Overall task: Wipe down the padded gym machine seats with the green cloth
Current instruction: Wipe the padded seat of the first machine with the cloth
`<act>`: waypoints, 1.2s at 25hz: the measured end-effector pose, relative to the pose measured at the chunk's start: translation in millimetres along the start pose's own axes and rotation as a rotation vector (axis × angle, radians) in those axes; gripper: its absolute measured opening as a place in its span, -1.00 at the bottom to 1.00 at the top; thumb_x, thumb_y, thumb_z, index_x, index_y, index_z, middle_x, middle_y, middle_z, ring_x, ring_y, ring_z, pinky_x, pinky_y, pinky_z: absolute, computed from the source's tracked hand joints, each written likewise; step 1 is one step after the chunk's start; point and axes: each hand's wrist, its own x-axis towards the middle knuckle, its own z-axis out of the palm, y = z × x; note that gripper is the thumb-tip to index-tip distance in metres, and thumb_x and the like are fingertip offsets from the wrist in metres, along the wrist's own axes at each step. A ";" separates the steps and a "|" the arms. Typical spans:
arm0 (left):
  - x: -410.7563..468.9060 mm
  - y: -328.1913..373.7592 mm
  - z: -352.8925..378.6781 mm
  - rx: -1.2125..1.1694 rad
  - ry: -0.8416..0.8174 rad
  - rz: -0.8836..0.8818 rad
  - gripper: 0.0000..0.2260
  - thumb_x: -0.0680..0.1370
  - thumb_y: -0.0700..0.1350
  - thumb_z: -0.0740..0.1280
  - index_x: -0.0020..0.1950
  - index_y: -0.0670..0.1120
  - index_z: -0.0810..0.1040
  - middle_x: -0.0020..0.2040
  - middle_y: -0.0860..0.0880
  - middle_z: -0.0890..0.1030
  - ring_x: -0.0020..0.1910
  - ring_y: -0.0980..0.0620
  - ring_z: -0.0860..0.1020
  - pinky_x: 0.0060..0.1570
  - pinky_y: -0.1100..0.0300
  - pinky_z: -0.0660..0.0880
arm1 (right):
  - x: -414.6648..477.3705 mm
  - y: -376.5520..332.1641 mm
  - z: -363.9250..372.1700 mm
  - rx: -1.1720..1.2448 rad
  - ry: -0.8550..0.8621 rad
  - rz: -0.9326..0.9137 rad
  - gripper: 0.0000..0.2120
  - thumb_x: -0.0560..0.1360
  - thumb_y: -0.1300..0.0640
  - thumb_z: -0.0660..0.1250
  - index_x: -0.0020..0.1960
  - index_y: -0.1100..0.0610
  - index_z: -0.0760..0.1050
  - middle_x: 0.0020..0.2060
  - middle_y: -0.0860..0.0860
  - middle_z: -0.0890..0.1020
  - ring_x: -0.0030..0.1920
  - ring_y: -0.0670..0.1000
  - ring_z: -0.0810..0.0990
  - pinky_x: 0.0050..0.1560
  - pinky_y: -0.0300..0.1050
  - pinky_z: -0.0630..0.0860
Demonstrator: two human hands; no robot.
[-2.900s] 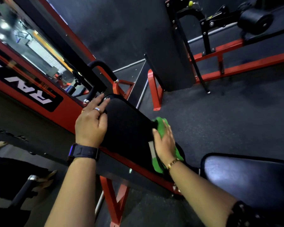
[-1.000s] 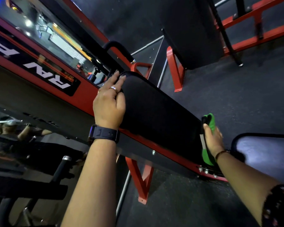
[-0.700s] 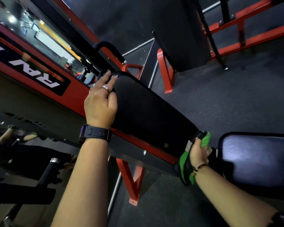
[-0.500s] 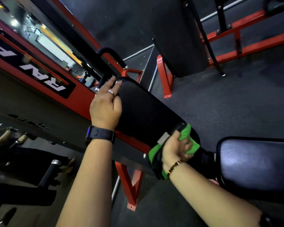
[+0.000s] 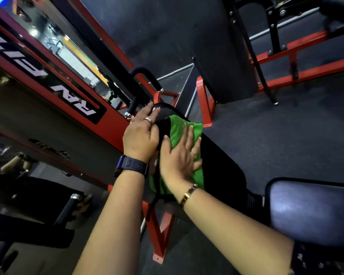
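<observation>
A long black padded back pad [image 5: 220, 165] slopes from upper left to lower right on a red frame. The green cloth [image 5: 180, 130] lies spread on its upper part. My right hand [image 5: 179, 155] presses flat on the cloth with fingers spread. My left hand [image 5: 141, 135], with a ring and a dark watch, rests on the pad's top left edge, fingers laid over the rim, right beside the cloth. A second padded seat [image 5: 310, 211], dark blue-black and shiny, sits at the lower right.
A black curved handle [image 5: 145, 74] rises just beyond the pad's top. A red mirrored wall panel [image 5: 68, 76] runs along the left. Red machine legs [image 5: 159, 231] stand under the pad, and another red-framed machine [image 5: 286, 56] stands at the back right on dark rubber floor.
My right hand has carried the green cloth from the pad's lower end up to its top, next to my left hand, and now lies flat on it. My left hand has stayed put.
</observation>
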 end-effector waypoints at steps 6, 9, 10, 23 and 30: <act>-1.9 0.5 2.1 -0.031 0.031 -0.037 -0.53 0.44 -0.16 0.11 0.32 0.02 0.50 0.40 0.04 0.40 0.36 0.03 0.38 0.25 0.31 0.17 | 19.7 116.4 -29.0 0.024 0.004 0.271 -0.37 0.54 -0.12 0.16 0.53 -0.07 0.00 0.53 -0.15 0.04 0.53 -0.01 -0.06 0.40 0.27 0.07; -1.5 1.7 2.5 -0.027 0.028 -0.033 -0.53 0.43 -0.16 0.11 0.32 0.02 0.50 0.40 0.04 0.41 0.36 0.04 0.37 0.25 0.31 0.17 | 49.7 90.1 -33.4 0.035 -0.048 0.211 -0.39 0.52 -0.16 0.13 0.52 -0.08 0.07 0.53 -0.13 0.08 0.52 0.01 -0.03 0.40 0.28 0.07; -1.4 1.5 2.5 -0.019 0.029 -0.030 -0.53 0.43 -0.16 0.11 0.31 0.02 0.50 0.40 0.03 0.41 0.35 0.03 0.38 0.25 0.30 0.19 | 61.0 69.2 -32.9 0.029 -0.088 0.124 -0.40 0.52 -0.19 0.13 0.51 -0.09 0.10 0.52 -0.14 0.11 0.52 0.00 0.00 0.41 0.25 0.07; 0.2 0.1 4.1 -0.041 0.078 -0.022 -0.54 0.42 -0.19 0.15 0.31 -0.05 0.51 0.35 -0.04 0.47 0.32 -0.04 0.44 0.28 0.14 0.36 | 129.2 -16.7 -17.0 0.171 -0.375 -0.069 -0.30 0.23 -0.50 -0.01 0.24 -0.23 0.44 0.19 -0.01 0.59 0.24 0.11 0.51 0.31 0.13 0.36; 0.2 0.3 4.7 -0.034 0.068 -0.040 -0.53 0.42 -0.17 0.15 0.32 -0.04 0.50 0.37 -0.01 0.45 0.31 -0.04 0.44 0.24 0.24 0.29 | 133.1 -29.4 -21.2 0.183 -0.483 -0.271 -0.51 0.26 -0.50 0.16 0.02 -0.26 0.53 0.03 -0.07 0.66 0.12 0.02 0.58 0.23 0.09 0.45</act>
